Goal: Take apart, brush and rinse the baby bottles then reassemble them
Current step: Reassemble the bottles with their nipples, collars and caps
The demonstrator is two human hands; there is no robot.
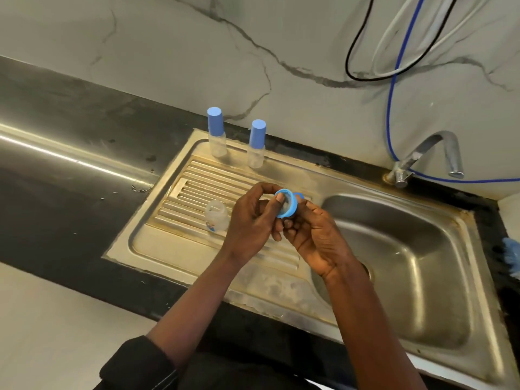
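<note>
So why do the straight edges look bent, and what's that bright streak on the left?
Head view: the wide-angle lens bows the counter and tilts the capped bottles; the streak is light glaring off the counter's polished surface; the sink shows softer reflections; the ring between left hand and right hand looks slightly blurred.

A kitchen: steel sink, tap, black counter.

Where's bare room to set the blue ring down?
Free: the drainboard front strip, nearer than the open bottle; the ridges between it and the capped bottles; the basin. Crowded: back rim by those bottles. Left hand and right hand hold the blue ring.
</note>
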